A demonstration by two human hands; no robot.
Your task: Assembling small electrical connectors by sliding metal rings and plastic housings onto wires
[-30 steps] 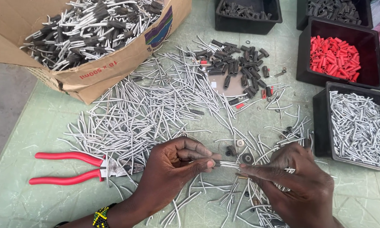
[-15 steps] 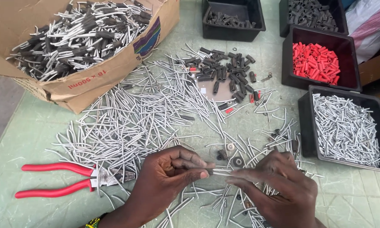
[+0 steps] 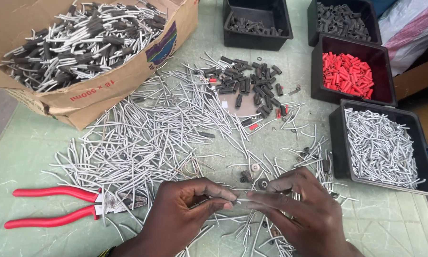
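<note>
Your fingertips meet right in the middle, low in the view: your left hand [image 3: 183, 216] has thumb and forefinger pinched shut on a short thin grey wire piece [image 3: 240, 200], and your right hand [image 3: 299, 209] pinches the other end of that same piece, so it sits level between the two hands, just above the pale green tabletop [image 3: 28, 152]. Can't tell if anything's slipped onto the wire, it's too small to make out.

Just above your knuckles there are a few small dark round bits and one pale round washer-looking thing [image 3: 256, 167] lying loose on the table. All around your hands, and spreading up and to the left, is a big scattered heap of thin grey wire lengths [image 3: 147, 133]. Left of your left hand lie red-handled pliers [image 3: 69, 205], handles pointing left, jaws toward your wrist.

Further up the middle there's a loose pile of short dark grey sleeves [image 3: 249, 85] with a couple of red bits mixed in. On your right sits a black plastic bin of cut grey wire pieces [image 3: 380, 145], above it a black bin of red plastic sleeves [image 3: 348, 72], and two more black bins of dark sleeves along the top edge. Top left is an open brown cardboard box [image 3: 104, 90] stuffed with grey wires wearing dark sleeves.
</note>
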